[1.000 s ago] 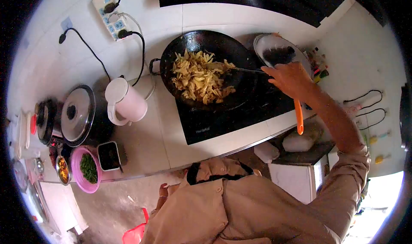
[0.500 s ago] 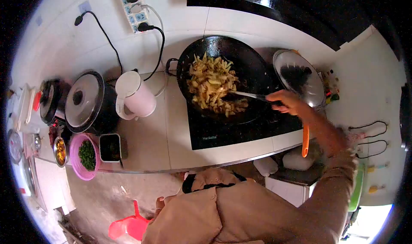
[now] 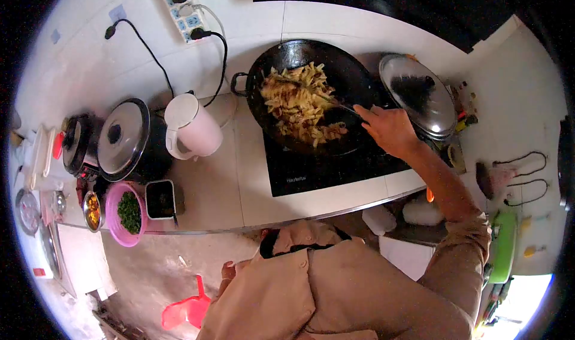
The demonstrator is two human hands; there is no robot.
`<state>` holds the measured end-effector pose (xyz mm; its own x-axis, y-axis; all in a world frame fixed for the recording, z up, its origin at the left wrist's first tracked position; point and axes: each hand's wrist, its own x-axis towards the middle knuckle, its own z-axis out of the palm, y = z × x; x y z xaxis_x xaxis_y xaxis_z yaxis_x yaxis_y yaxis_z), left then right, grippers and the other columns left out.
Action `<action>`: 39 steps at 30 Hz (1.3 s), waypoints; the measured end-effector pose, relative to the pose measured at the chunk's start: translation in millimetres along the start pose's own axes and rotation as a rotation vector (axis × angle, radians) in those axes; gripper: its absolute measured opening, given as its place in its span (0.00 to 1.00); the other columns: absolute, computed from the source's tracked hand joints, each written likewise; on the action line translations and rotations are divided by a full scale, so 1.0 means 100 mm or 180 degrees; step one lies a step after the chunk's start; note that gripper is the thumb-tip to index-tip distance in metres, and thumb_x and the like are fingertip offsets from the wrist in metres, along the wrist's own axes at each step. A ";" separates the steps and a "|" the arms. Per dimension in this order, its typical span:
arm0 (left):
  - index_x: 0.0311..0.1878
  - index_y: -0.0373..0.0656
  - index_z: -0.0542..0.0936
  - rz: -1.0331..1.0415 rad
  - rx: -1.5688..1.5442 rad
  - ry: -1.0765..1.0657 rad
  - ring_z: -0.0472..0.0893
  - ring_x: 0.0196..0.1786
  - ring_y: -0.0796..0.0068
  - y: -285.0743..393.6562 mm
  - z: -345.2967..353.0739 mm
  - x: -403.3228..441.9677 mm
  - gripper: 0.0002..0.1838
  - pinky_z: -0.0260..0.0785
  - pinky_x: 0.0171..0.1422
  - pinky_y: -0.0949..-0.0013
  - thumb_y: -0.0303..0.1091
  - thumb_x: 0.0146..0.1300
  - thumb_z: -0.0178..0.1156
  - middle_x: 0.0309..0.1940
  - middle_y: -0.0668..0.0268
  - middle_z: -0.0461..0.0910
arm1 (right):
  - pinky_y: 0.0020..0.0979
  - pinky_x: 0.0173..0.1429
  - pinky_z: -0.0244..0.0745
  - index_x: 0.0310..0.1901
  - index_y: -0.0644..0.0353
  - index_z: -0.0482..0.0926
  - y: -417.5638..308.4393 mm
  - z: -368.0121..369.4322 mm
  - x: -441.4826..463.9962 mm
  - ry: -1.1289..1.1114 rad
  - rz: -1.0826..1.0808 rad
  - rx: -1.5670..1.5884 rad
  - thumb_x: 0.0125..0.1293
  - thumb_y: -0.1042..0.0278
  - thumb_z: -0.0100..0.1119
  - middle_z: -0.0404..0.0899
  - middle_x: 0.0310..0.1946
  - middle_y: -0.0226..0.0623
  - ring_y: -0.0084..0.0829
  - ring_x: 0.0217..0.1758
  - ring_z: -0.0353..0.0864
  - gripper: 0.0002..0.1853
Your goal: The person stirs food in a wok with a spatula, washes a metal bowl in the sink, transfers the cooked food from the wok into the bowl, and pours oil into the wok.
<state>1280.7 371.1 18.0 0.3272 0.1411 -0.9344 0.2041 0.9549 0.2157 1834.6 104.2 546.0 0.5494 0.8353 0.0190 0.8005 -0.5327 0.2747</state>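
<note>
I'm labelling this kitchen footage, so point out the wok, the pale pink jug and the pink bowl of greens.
Wok (image 3: pixel 348 79): head view, on its bare inner wall.
Pale pink jug (image 3: pixel 200 133): head view, on the side of its body.
Pink bowl (image 3: pixel 113 220): head view, on the left of its wall.

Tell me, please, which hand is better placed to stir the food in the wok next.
Probably the right hand: it holds the utensil, which reaches into the food in the wok. The left hand is low beside the brown shirt, away from the wok.
</note>
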 end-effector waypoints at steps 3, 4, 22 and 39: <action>0.39 0.45 0.78 0.1281 0.1318 0.0143 0.79 0.28 0.72 -0.03 0.11 -0.04 0.07 0.74 0.34 0.68 0.33 0.58 0.62 0.30 0.59 0.83 | 0.34 0.34 0.75 0.62 0.51 0.68 -0.12 -0.20 -0.26 -0.0005 -0.0244 -0.0401 0.61 0.65 0.60 0.74 0.30 0.36 0.37 0.29 0.79 0.26; 0.39 0.45 0.79 0.1450 0.1267 -0.0066 0.80 0.31 0.72 -0.04 0.11 0.04 0.09 0.75 0.37 0.68 0.35 0.56 0.64 0.33 0.59 0.83 | 0.34 0.34 0.75 0.62 0.51 0.68 -0.14 -0.28 -0.34 -0.0007 -0.0228 -0.0399 0.61 0.65 0.60 0.74 0.30 0.36 0.37 0.29 0.79 0.26; 0.47 0.42 0.77 0.2165 0.3393 0.0708 0.79 0.28 0.75 0.01 -0.13 0.30 0.19 0.73 0.33 0.68 0.36 0.54 0.69 0.27 0.63 0.82 | 0.46 0.42 0.77 0.64 0.49 0.67 0.10 0.11 -0.60 -0.0254 0.0652 0.0855 0.66 0.58 0.54 0.82 0.32 0.46 0.46 0.35 0.82 0.25; 0.42 0.42 0.80 0.2133 0.3085 0.0775 0.80 0.30 0.71 -0.33 -0.16 0.13 0.18 0.74 0.37 0.66 0.43 0.54 0.69 0.24 0.61 0.82 | 0.41 0.47 0.76 0.55 0.53 0.77 0.39 0.21 0.56 0.0110 0.0153 0.1425 0.60 0.64 0.63 0.82 0.40 0.48 0.45 0.43 0.82 0.20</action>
<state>1262.9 345.6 -5.6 0.4720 0.6796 -0.5616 0.7030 0.0942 0.7049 1901.8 127.2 537.6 0.5862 0.8083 0.0557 0.8033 -0.5708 -0.1703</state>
